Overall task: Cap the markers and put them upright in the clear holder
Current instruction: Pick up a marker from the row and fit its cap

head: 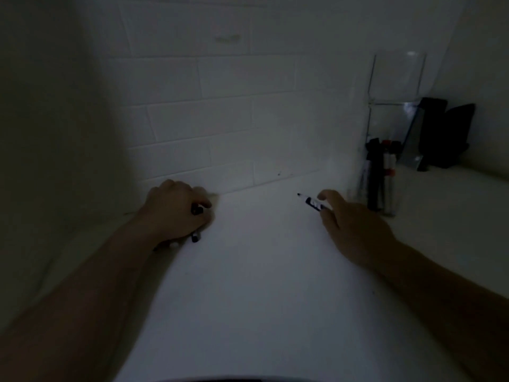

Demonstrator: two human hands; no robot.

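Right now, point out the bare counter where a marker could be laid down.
Free: the wide white counter between the left hand and right hand, running toward the camera. Crowded: the right corner, where the clear plastic holder with upright markers stands beside dark objects.

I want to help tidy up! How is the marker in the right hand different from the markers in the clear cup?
The marker in the right hand has its dark tip bare; the markers in the holder show caps on top.
It lies slanted above the counter, held by fingers; those stand upright in the clear holder.
It is alone; they sit together.
All look like pale barrels with dark parts.
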